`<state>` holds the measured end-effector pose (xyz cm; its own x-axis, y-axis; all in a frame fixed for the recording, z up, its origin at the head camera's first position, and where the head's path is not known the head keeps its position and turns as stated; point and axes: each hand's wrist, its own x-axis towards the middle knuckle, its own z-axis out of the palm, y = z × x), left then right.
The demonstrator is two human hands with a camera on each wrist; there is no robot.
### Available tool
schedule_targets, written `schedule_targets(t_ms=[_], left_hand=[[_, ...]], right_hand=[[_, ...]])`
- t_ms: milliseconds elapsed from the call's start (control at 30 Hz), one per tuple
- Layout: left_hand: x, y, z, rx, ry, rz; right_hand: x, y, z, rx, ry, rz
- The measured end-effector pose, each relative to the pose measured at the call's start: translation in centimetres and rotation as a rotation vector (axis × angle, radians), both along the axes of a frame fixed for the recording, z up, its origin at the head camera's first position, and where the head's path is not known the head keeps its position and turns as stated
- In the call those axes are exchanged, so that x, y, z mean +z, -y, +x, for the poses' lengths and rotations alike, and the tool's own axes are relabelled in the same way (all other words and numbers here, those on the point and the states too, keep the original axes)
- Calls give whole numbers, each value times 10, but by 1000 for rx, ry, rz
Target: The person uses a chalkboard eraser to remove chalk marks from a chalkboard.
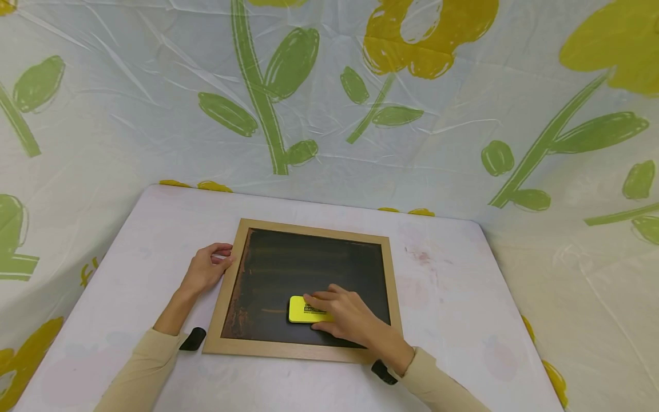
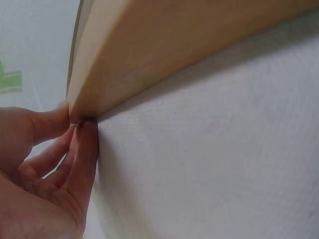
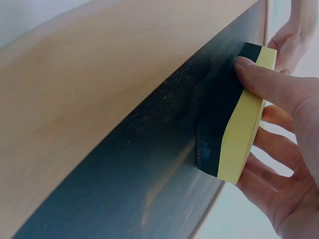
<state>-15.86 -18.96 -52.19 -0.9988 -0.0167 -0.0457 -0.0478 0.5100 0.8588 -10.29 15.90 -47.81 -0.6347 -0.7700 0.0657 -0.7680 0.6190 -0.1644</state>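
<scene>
A chalkboard (image 1: 309,257) in a pale wooden frame (image 1: 288,349) lies on the table, its dark surface marked with faint smears and reddish-brown residue along the left side. My right hand (image 1: 350,315) grips a yellow eraser (image 1: 297,309) over the lower middle of the board, black felt side down. In the right wrist view the thumb presses one side of the eraser (image 3: 241,129) and the fingers lie along the other. At the frame's left edge, my left hand (image 1: 202,270) holds the wood between thumb and fingertips, as the left wrist view shows at the frame's side (image 2: 124,59).
A white cloth covers the table (image 1: 448,286), with a faint reddish stain (image 1: 422,256) right of the board. Behind and at both sides hangs a curtain (image 1: 329,171) printed with yellow flowers and green leaves. Black straps show near both wrists.
</scene>
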Motion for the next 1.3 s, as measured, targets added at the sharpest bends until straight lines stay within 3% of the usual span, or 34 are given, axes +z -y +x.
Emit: schedule_targets(t_ms=[867,1300], left_hand=[[2,-2,2,0,-11,0],[0,-1,0,5,6,-19]], right_hand=[[5,43,-7,92,17,77],[2,61,-11,158,-39,102]])
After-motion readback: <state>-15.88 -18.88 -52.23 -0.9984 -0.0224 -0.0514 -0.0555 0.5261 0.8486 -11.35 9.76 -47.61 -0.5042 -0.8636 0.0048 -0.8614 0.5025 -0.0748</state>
